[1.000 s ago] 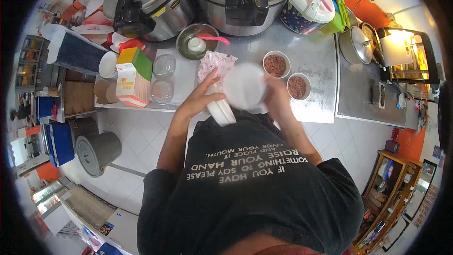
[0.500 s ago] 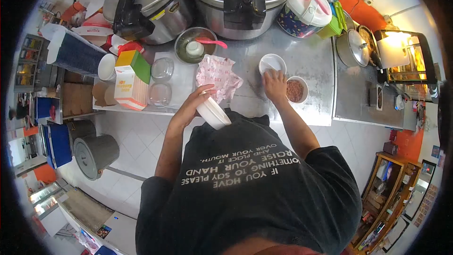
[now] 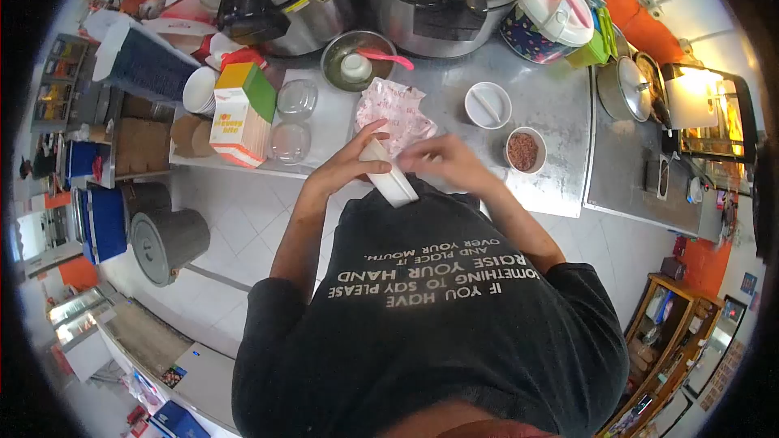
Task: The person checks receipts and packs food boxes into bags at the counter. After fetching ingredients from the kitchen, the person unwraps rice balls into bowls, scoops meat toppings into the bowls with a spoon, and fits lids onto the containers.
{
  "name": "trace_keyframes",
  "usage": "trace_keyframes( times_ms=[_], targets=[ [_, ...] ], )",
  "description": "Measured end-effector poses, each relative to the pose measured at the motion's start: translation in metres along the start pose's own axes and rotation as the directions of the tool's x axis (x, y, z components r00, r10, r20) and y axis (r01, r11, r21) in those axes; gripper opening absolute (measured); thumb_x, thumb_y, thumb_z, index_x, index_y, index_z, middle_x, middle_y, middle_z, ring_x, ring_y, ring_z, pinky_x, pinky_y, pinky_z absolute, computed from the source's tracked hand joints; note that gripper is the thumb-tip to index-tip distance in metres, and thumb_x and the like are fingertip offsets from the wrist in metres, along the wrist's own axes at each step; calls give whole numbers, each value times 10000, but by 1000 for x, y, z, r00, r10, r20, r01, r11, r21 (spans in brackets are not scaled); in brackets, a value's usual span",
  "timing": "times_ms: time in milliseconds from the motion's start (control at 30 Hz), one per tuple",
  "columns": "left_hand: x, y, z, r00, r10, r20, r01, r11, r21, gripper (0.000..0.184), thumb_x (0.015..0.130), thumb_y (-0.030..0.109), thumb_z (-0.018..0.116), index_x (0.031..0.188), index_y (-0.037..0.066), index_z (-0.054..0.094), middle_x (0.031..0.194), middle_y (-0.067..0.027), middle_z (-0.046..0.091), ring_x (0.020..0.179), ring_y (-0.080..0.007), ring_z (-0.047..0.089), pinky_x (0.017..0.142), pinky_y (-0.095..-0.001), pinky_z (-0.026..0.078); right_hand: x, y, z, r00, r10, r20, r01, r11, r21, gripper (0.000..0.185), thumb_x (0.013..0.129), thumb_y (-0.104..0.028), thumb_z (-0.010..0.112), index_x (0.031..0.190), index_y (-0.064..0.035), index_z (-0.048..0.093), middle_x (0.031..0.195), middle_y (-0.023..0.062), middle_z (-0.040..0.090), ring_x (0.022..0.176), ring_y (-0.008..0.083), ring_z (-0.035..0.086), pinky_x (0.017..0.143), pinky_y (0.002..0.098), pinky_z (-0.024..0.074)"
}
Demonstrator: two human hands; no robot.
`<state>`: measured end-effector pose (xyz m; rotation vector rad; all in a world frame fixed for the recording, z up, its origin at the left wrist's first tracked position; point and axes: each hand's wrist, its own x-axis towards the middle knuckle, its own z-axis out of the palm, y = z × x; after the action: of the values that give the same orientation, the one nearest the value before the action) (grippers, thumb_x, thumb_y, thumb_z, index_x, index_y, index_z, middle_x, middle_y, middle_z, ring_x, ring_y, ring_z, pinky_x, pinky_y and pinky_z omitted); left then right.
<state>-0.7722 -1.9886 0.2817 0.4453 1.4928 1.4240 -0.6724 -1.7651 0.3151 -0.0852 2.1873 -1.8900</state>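
Observation:
My left hand (image 3: 350,161) grips a white bowl (image 3: 395,186), which is tilted on its side close to my shirt, its opening turned away from view. My right hand (image 3: 438,161) is just to the right of this bowl, its fingers blurred by motion; whether they touch it or hold anything cannot be made out. Behind both hands lies a crumpled sheet of printed pink-and-white paper (image 3: 393,109). A small white bowl (image 3: 505,118) with a short white utensil (image 3: 487,107) in it stands farther right. Beside that, a white cup (image 3: 542,164) holds reddish-brown crumbly food (image 3: 522,152).
Two large steel cookers (image 3: 462,24) line the back. A metal bowl (image 3: 329,73) contains a pink spoon (image 3: 385,57). On the left are clear plastic lids (image 3: 290,142), folded cartons (image 3: 243,113) and stacked paper cups (image 3: 200,91). The steel counter's front edge (image 3: 560,212) runs before me.
My right hand has left the small white bowl and come left, beside the tilted bowl in my left hand. The utensil in the small bowl now shows. The whole view has shifted slightly.

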Motion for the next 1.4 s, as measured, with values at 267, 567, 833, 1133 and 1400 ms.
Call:
trace_keyframes(
  times_ms=[267,567,833,1133,1400],
  targets=[
    [26,-6,5,976,140,169,-133,990,-48,1060,610,231,762,1517,149,217,1430,-138,382,1288,-252,405,1062,-349,342,-23,29,26,993,121,-10,-103,878,468,222,904,-212,631,959,-14,716,768,-11,641,734,76,554,672,262,449],
    [48,13,36,980,22,197,14,984,-179,1022,743,200,754,1530,182,102,1448,-215,316,1241,-289,456,1026,-374,395,-43,20,13,976,-111,-189,141,978,153,173,832,-124,636,912,26,671,723,42,649,685,123,590,655,301,476],
    [67,20,70,984,42,173,-28,996,-79,987,736,139,719,1529,174,133,1385,-206,406,1189,-266,478,1004,-355,397,-72,23,-1,854,147,-499,124,874,469,109,878,-114,608,883,-11,644,833,47,642,811,114,598,755,273,477],
    [73,14,80,977,149,155,-152,988,11,1024,722,222,749,1530,156,123,1411,-219,381,1200,-260,457,1030,-351,343,-81,18,-27,978,26,-209,16,981,195,253,924,-229,602,951,5,695,737,53,649,718,90,519,665,288,445],
    [75,25,98,993,58,104,-44,991,-125,1051,711,191,767,1525,137,104,1421,-211,377,1245,-277,427,1042,-371,342,-102,3,-23,840,-56,-540,61,998,-8,235,951,-192,565,935,29,643,779,108,633,712,138,554,637,291,439]
  ],
)
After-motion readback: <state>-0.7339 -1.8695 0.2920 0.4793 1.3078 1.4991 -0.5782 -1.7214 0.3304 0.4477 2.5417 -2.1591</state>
